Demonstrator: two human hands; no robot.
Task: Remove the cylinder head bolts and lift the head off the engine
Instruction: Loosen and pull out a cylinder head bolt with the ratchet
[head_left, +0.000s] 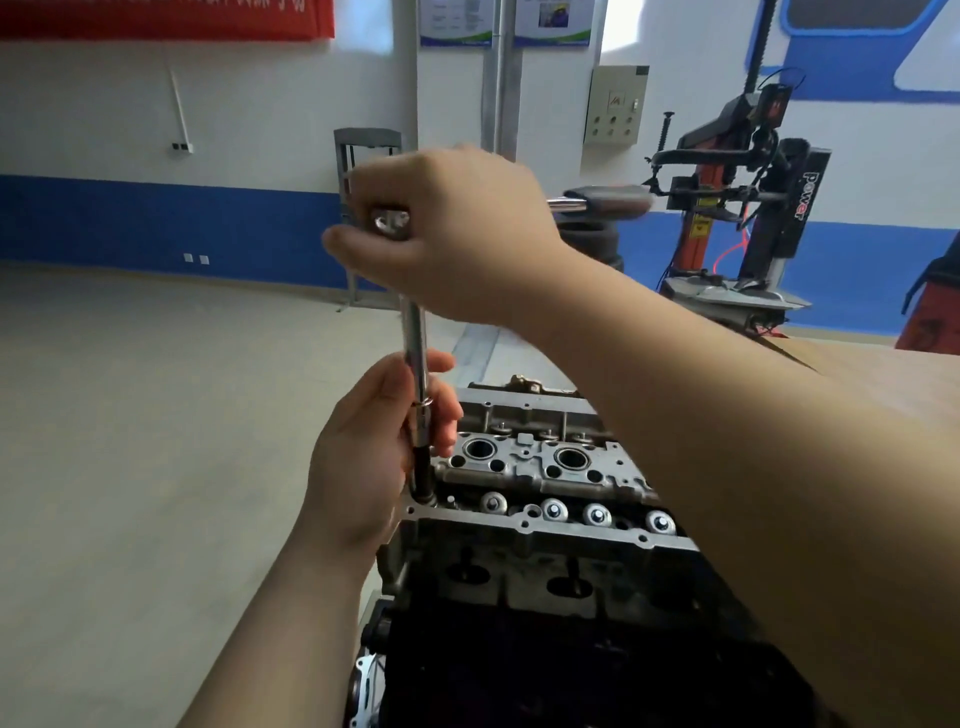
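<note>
Nearest, bottom centre: dark engine block (545, 670), topped by grey cast-aluminium cylinder head (550, 499). Left hand (374, 457) curled round lower part of long chrome socket extension (415, 364), standing upright at near-left corner of head, socket seated at the very edge. Right hand (447, 228) closed over chrome ratchet head (390, 222) at top of extension, handle (602, 200) jutting right. Four round shiny valve caps (576, 512) in a row along near edge; two large round bores behind. Wide bare floor (156, 415) left of engine. Red-and-black tyre changer (748, 197) far right, well apart.
</note>
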